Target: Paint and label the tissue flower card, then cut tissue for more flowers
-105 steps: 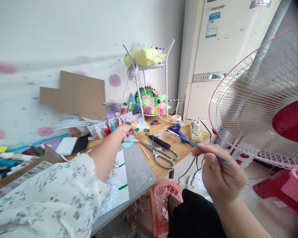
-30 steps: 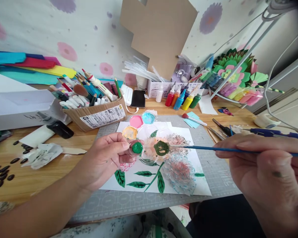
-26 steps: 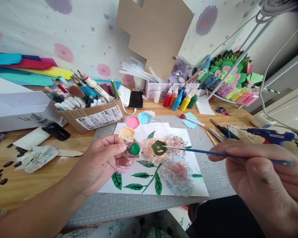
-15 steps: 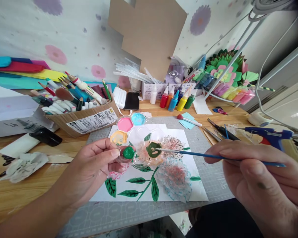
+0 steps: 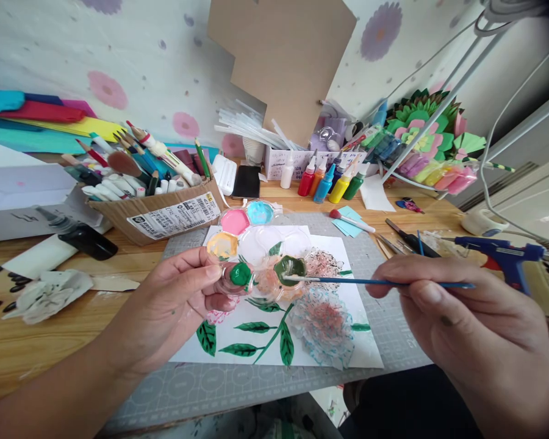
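My left hand (image 5: 178, 305) pinches the near left edge of a clear plastic paint palette (image 5: 254, 242) and holds it above the paper. Its round wells carry pink, light blue, yellow-orange, bright green and dark olive paint. Between the fingers of my right hand (image 5: 466, 323) is a thin blue paintbrush (image 5: 352, 281); its pale tip sits in the olive well. Beneath the palette lies a white sheet (image 5: 322, 350) with painted green leaves (image 5: 254, 327) and ruffled flowers (image 5: 324, 326) edged in blue, pink and dark brown. The palette covers part of the picture.
A grey cutting mat (image 5: 201, 390) lies under the sheet. Behind stand paint bottles (image 5: 322, 185), a phone (image 5: 246, 182) and a cardboard box (image 5: 155, 213) of pens and brushes. To the right are a blue glue gun (image 5: 503, 253) and craft knives; crumpled tissue (image 5: 50, 296) lies left.
My right hand has shifted left and the brush tip has moved within the olive well. The whole view has turned slightly; my left hand still holds the palette.
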Tool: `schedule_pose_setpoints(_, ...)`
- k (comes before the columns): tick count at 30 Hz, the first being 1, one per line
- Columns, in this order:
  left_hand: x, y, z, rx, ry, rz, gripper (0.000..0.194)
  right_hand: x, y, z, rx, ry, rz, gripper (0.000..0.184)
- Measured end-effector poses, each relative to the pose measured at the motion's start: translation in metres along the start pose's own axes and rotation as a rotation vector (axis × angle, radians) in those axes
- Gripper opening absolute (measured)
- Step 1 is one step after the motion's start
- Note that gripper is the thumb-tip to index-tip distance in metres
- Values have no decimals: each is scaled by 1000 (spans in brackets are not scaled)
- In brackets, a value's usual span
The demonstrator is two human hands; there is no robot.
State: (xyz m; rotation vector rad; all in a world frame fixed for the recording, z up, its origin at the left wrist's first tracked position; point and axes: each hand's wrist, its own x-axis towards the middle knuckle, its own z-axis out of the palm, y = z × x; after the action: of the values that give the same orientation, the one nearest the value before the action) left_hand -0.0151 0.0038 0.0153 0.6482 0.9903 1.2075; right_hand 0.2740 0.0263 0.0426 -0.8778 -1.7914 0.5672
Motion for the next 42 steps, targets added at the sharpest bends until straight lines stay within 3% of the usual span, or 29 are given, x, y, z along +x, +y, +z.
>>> schedule_pose_setpoints(3, -1, -1, -1, 3, -6, 13, 14, 2, 3, -3, -16, -16, -50, 22)
schedule_pose_setpoints(9, -1, -3, 0, 41, 7, 35, 17, 4, 2, -1, 17, -39, 14, 12)
schedule_pose_setpoints(13, 0, -5, 0, 56, 21, 53, 17, 8, 12, 2, 88, 97, 114, 7)
schedule_pose_setpoints(22, -1, -5, 0, 65, 27, 53, 18, 16, 34, 9, 254, 165, 283, 13)
schedule_pose_setpoints(28, 0, -5, 0, 67, 8, 24, 15, 11, 23, -3, 127, -85, 66, 10)
schedule_pose_setpoints(34, 1, -6, 1, 79, 20, 33, 18, 12, 1, -6, -179, -66, -95, 14)
schedule_pose_setpoints(38, 1, -7, 3, 108, 22, 28, 19, 13, -5, -5, -117, -205, -216, 15)
schedule_pose_setpoints(42, 1, -7, 4, 111, 32, 32, 21, 14, -8, -2, -205, -154, -252, 17)
